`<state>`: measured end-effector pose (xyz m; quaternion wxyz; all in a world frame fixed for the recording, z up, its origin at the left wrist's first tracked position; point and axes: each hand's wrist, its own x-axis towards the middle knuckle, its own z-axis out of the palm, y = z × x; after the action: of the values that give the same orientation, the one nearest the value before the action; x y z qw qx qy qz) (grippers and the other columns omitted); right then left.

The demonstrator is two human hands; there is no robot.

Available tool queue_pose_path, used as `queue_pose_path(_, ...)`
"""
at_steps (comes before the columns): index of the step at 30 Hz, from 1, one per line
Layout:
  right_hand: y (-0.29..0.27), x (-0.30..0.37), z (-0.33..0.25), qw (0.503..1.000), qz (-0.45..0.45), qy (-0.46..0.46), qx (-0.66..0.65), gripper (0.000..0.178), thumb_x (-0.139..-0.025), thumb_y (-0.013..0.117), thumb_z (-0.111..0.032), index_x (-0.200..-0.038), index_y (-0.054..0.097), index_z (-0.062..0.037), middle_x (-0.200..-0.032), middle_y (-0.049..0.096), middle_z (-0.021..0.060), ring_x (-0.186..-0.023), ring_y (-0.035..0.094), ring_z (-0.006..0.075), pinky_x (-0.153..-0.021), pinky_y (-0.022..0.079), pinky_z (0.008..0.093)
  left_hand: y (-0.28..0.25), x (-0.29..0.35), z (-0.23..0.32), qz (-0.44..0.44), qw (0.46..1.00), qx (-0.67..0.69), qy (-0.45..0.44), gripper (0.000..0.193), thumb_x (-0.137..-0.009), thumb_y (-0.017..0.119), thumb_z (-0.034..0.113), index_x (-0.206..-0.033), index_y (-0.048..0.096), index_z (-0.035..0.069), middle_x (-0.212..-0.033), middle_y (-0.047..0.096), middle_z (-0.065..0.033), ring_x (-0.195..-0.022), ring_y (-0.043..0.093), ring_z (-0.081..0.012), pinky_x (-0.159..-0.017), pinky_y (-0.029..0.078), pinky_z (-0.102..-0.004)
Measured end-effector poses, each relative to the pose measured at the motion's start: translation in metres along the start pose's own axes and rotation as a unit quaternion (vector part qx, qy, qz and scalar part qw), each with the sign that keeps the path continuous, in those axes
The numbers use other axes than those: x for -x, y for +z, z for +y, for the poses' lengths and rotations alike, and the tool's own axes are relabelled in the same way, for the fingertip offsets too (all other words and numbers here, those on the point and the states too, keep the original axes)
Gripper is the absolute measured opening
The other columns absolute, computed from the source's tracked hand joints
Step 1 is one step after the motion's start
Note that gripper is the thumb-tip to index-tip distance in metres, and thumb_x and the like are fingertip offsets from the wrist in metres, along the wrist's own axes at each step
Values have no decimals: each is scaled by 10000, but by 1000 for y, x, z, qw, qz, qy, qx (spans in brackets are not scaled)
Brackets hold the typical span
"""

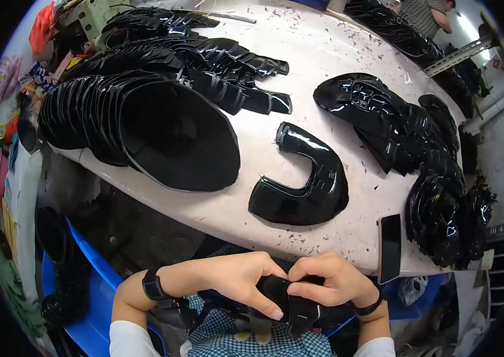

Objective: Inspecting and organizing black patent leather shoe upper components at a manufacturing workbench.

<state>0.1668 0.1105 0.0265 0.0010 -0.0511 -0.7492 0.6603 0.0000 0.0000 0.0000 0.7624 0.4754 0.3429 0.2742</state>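
Below the table's front edge, over my lap, my left hand (237,279) and my right hand (330,279) both grip one glossy black shaped piece (290,306). Fingers of both hands pinch its upper edge; most of it hangs below them. On the white table (299,53) just beyond lies a single curved, U-shaped black glossy piece (305,181), apart from my hands.
A large fanned stack of black pieces (139,122) fills the table's left. More black stacks lie at the back (216,56) and along the right side (401,128), with a round pile (442,220) at the right edge. A black phone (390,247) rests near the front edge. Another person (427,15) sits far right.
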Motion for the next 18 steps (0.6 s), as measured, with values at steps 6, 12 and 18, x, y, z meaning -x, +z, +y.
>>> queue_pose_path(6, 0, -2, 3, 993, 35, -22, 107, 108, -735, 639, -109, -768, 551, -58, -569, 533, 79, -475, 523, 215, -445, 395, 271, -1, -2, 2, 39, 996, 22, -73, 273, -690, 708, 213, -828, 617, -4, -656, 587, -18, -577, 519, -82, -535, 419, -219)
queue_pose_path(12, 1, -2, 2, 989, 49, -14, 138, 124, -727, 650, -121, -755, 544, -63, -563, 535, 78, -477, 529, 225, -435, 392, 279, -2, -5, -5, 41, 995, 27, -88, 268, -685, 716, 228, -765, 615, -7, -635, 577, -14, -563, 511, -82, -526, 414, -218)
queue_pose_path(18, 4, -4, -5, 967, 60, -33, 247, 159, -734, 641, -177, -727, 514, -82, -533, 517, 52, -457, 519, 228, -407, 377, 300, -2, -7, -1, 5, 993, 78, -89, 262, -678, 721, 230, -755, 607, 8, -659, 574, -6, -598, 508, -71, -546, 407, -214)
